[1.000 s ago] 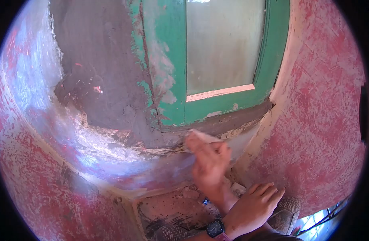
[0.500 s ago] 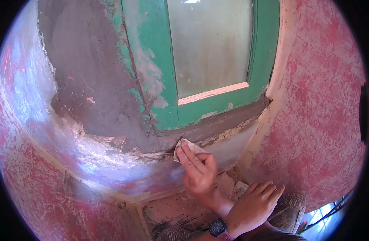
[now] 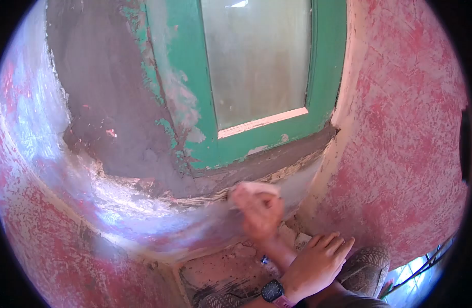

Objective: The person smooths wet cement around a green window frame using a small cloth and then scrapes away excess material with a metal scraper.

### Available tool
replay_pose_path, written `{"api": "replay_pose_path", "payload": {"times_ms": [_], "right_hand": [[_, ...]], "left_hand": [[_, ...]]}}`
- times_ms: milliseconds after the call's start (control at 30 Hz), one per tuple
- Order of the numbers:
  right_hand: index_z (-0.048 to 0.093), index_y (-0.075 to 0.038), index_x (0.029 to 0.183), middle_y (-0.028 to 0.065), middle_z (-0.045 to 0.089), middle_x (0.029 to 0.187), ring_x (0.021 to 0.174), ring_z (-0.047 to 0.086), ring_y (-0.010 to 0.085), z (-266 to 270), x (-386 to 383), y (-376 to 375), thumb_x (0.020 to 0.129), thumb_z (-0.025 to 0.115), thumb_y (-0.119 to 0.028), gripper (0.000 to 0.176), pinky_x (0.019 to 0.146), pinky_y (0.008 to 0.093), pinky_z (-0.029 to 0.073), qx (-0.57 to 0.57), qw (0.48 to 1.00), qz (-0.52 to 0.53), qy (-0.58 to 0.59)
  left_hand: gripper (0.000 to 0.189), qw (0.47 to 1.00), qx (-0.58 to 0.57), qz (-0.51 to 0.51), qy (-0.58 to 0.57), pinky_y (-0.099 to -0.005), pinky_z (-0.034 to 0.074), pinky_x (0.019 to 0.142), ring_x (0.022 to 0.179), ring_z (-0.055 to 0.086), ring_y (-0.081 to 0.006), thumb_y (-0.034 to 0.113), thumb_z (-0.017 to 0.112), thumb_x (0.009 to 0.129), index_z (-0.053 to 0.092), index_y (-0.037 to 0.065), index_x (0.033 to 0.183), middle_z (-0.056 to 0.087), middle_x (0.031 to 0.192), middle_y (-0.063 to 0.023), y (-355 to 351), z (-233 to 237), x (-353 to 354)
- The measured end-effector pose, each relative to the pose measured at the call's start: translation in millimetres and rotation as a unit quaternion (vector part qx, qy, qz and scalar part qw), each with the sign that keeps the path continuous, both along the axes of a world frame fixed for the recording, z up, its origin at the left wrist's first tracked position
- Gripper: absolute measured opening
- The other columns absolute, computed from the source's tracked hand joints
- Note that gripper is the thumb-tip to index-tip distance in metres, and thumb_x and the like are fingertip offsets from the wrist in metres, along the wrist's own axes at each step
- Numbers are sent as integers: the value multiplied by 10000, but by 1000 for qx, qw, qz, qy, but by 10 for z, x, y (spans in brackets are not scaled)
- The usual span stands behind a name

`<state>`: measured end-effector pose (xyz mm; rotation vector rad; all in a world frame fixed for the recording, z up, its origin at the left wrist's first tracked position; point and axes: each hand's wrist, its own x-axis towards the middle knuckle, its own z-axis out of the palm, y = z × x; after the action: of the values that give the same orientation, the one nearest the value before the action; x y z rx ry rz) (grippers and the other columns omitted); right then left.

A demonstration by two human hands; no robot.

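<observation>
My right hand (image 3: 259, 210), blurred by motion, presses a pale folded piece of sandpaper (image 3: 269, 189) against the wall below the green-framed window. The sandpaper lies on the rough edge under a grey plaster strip (image 3: 267, 161). My left hand (image 3: 318, 264) wears a dark watch (image 3: 272, 291) and lies across my right forearm. Its fingers stretch out, with nothing visible in them. The green frame (image 3: 236, 149) has patches of worn paint and holds a cloudy glass pane (image 3: 259, 66).
Grey plaster (image 3: 107, 87) covers the wall left of the frame. A mottled pink wall (image 3: 400, 128) stands close on the right. Below my hands is a dusty ledge (image 3: 215, 274), with my patterned trouser knee (image 3: 367, 267) beside it. Thin dark rods (image 3: 426, 264) show at lower right.
My right hand has shifted a little to the right along the wall with the sandpaper. The view has turned slightly, so the window sits further left. My left hand stays on the forearm.
</observation>
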<state>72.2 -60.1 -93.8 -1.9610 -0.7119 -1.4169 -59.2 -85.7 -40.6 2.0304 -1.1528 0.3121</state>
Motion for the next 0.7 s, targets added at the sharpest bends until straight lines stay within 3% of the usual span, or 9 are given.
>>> {"api": "replay_pose_path", "payload": {"times_ms": [267, 367, 467, 567, 700], "right_hand": [[791, -90, 1407, 102, 779, 1432, 925, 601, 293, 248, 441, -880, 821, 617, 68, 632, 874, 398, 475, 123, 973, -195, 9], [780, -83, 1420, 105, 783, 1425, 944, 622, 283, 313, 353, -638, 811, 626, 137, 665, 894, 372, 499, 93, 986, -127, 48], [811, -131, 1376, 59, 798, 1387, 960, 601, 276, 399, 13, -168, 804, 636, 50, 625, 873, 389, 481, 26, 997, -42, 64], [820, -155, 1363, 27, 803, 1375, 954, 604, 282, 506, -135, -92, 793, 641, 39, 628, 882, 399, 486, -22, 996, -30, 82], [823, -169, 1355, 3, 799, 1393, 959, 609, 282, 386, 184, -561, 773, 652, 20, 636, 903, 419, 479, -8, 992, -108, 60]], "left_hand": [[540, 1000, -15, 19, 1, -476, 445, 1199, 1407, 603, -327, 183, 662, 1019, 604, -32, 1511, 707, 1369, -154, 175, 183, -94], [537, 1000, -27, 8, 2, -475, 439, 1210, 1409, 601, -330, 181, 657, 1024, 601, -33, 1513, 709, 1366, -159, 72, 68, -93], [546, 1000, 0, 0, 9, -471, 433, 1221, 1412, 600, -334, 186, 663, 1021, 598, -37, 1515, 706, 1376, -162, -19, -22, -97], [541, 1000, 23, -8, 6, -475, 430, 1226, 1419, 597, -336, 190, 654, 1025, 603, -40, 1512, 707, 1377, -168, 0, -33, -48], [540, 1000, 2, 5, 21, -484, 432, 1223, 1425, 595, -339, 193, 641, 1031, 601, -43, 1516, 707, 1374, -172, 100, 66, -78]]}}
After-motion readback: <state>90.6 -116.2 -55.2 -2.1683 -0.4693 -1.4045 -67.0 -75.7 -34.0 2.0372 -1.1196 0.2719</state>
